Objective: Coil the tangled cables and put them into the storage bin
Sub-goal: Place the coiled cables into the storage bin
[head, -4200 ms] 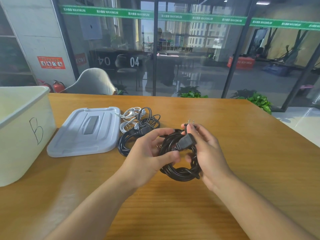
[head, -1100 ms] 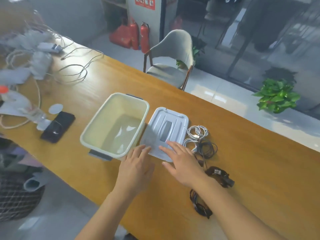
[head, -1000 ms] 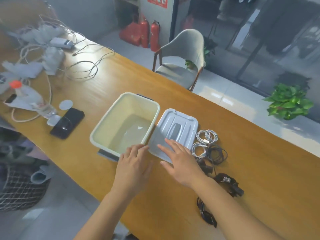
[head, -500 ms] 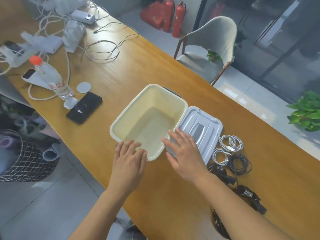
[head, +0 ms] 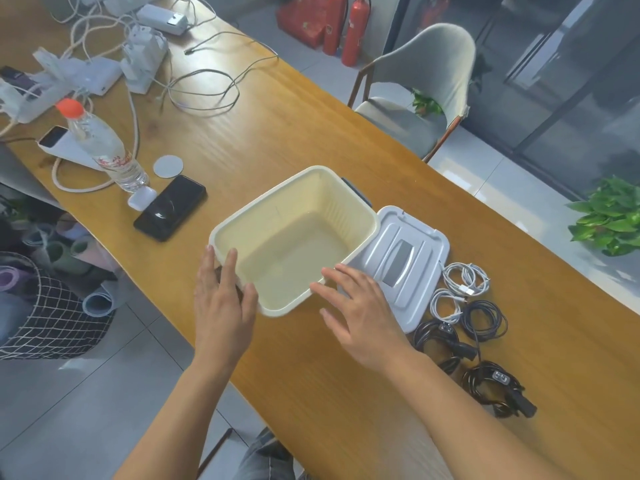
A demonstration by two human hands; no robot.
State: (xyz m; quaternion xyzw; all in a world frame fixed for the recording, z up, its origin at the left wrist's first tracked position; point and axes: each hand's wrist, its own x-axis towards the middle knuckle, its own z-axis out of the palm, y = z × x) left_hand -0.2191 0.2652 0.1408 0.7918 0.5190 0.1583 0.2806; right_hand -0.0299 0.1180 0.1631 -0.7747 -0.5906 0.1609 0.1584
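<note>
A cream storage bin [head: 360, 216] is seen on a long wooden table [head: 346, 393], and nothing is seen inside it. The left hand [head: 221, 306] is held flat against the bin's near left corner, fingers straight. The right hand [head: 360, 317] is spread open at the bin's near right corner, over a grey lid [head: 415, 251] laid just right of the bin. Right of the lid, coiled white cables [head: 457, 285] and black cables [head: 485, 355] are laid on the table. Left of the bin, a phone [head: 169, 207] and a water bottle [head: 104, 147] are placed.
</note>
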